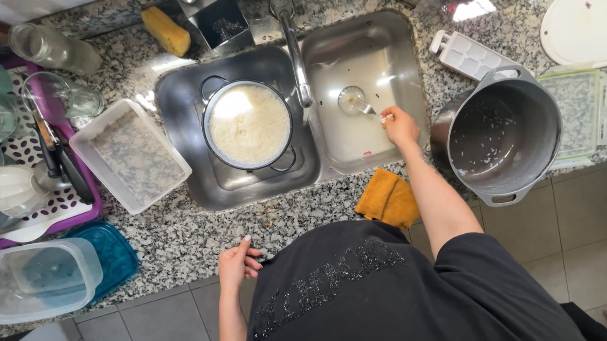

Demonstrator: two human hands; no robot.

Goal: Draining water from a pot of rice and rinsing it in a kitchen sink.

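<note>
- The right hand [399,126] reaches into the right basin of the double steel sink [373,47], its fingers pinched on the handle end of a fork [366,107].
- The fork's tines point toward the drain strainer [350,99], which lies just beyond the fingertips, toward the tap side of the basin.
- The left hand [237,262] hangs at the counter's front edge, well apart from the fork, fingers loosely curled against the dark shirt [367,293] and holding nothing that can be made out.
- In the left basin sits a two-handled colander [248,125] full of white rice, on the far side of the tap [297,58] from the right hand.
- A large grey pot [501,137] with grains stuck inside stands on the granite counter [181,234] just to the right of the right forearm.
- A folded orange cloth [388,199] lies on the counter's edge beneath that forearm.
- A clear rectangular container [132,154] rests beside the left basin; further left is a purple drying mat [53,207] with glasses.
- A yellow sponge [166,30] lies behind the sink, and a white ice tray [468,56] sits behind the pot.
</note>
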